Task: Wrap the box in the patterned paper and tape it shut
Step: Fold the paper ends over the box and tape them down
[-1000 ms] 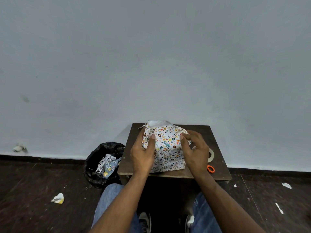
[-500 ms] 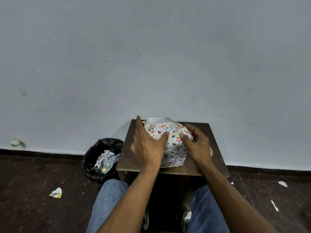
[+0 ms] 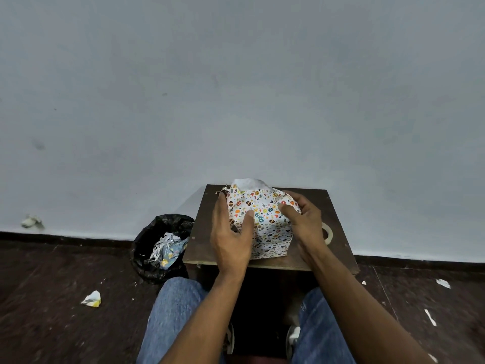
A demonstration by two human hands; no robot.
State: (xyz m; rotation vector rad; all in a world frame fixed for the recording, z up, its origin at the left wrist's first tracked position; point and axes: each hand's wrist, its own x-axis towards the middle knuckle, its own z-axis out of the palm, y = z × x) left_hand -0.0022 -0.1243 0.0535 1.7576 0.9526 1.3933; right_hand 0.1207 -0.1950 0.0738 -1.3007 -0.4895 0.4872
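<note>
A box covered in white patterned paper (image 3: pixel 265 219) stands on a small dark wooden table (image 3: pixel 199 240). The paper's white underside (image 3: pixel 248 183) sticks up loose at the far top edge. My left hand (image 3: pixel 229 237) grips the box's left side, thumb pressing on the top face. My right hand (image 3: pixel 304 222) clasps the right side, thumb on the paper, fingers curled round the far right corner. A tape roll (image 3: pixel 328 233) lies on the table just right of my right hand, partly hidden by it.
A black bin (image 3: pixel 157 232) holding paper scraps stands on the floor left of the table. Crumpled paper bits (image 3: pixel 91 299) lie on the dark floor on both sides. My knees in blue jeans (image 3: pixel 178 306) are under the table's near edge. A plain grey wall rises behind.
My left hand has slid down the box's left side, and my right hand has moved up over the top right corner. The orange scissors handle seen a second ago is now hidden.
</note>
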